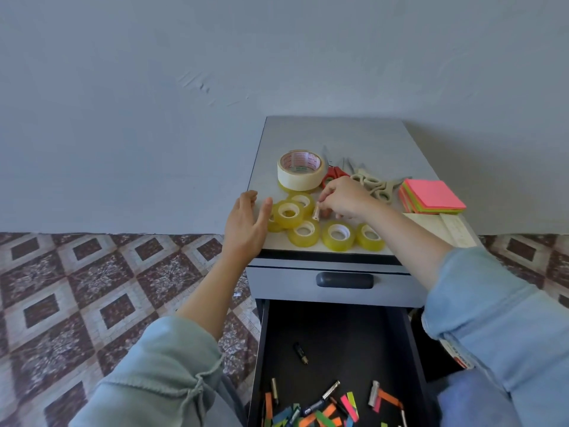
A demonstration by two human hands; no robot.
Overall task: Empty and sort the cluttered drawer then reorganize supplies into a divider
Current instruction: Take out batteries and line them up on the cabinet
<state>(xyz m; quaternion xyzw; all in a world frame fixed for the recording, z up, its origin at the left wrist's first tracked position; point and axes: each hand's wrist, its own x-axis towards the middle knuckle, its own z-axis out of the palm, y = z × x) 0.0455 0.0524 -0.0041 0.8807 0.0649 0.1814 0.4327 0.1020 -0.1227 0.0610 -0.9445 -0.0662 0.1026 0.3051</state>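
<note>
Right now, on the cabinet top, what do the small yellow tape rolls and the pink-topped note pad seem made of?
Small tape rolls: probably glossy, translucent yellowish plastic film on white cores; highlights glint on them. Note pad: matt paper, judging by its stacked neon sheet edges.

Soft, even daylight, cool bluish cast, faint shadows beneath the tape rolls [320,224], open drawer [338,340] interior rendered dark, wide-angle bending at frame edges, lower corners slightly softened

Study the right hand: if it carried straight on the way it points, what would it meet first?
Probably the small yellow tape roll stacked just left of it. The right hand pinches a small pale tube that looks nearly against that roll.
</note>
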